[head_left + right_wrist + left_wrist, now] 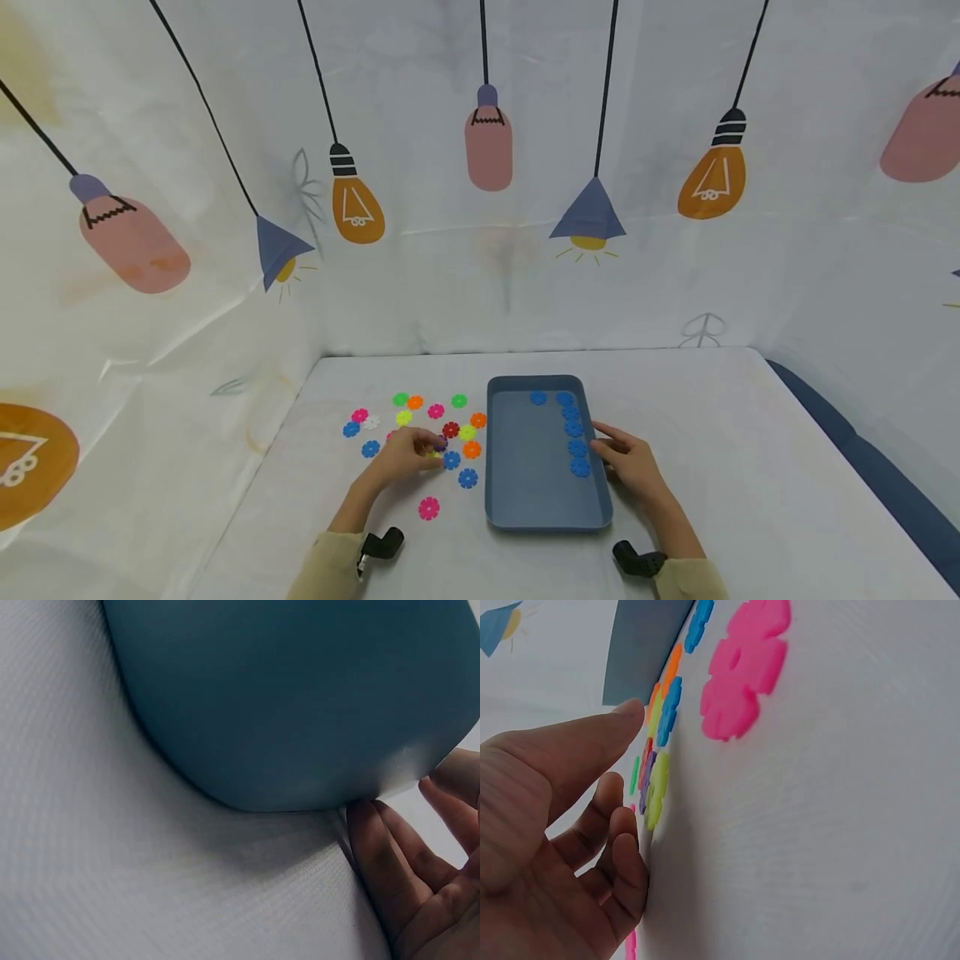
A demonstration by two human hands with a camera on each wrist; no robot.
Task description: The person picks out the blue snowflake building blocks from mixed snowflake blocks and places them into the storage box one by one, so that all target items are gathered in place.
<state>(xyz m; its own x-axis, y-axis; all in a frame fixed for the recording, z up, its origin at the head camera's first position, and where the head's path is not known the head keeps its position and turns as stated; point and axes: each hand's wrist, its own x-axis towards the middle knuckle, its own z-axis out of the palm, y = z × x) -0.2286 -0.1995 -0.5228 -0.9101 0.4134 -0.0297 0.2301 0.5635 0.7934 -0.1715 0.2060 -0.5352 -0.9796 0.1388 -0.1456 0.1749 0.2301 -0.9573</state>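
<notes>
My left hand (pixel 407 452) is low over a scatter of flower-shaped plastic discs on the left of the table. In the left wrist view its thumb (pixel 592 750) and bent fingers stand apart, with nothing between them. Just past the fingertips lie a yellow-green disc (pixel 658 791), a purple one and a blue disc (pixel 452 460). My right hand (pixel 634 467) holds the right side of a blue-grey tray (pixel 525 500), thumb at the rim and fingers against the outer wall. Inside the tray, several blue discs (pixel 577 448) line the right side, and another blue disc (pixel 538 398) lies at the far end.
Left of the tray lie several more discs, among them a pink disc (pixel 429 508) at the near side, an orange disc (pixel 472 450) and a green disc (pixel 459 401). A white cloth covers the table (pixel 712 433). A lamp-patterned curtain (pixel 420 292) hangs behind.
</notes>
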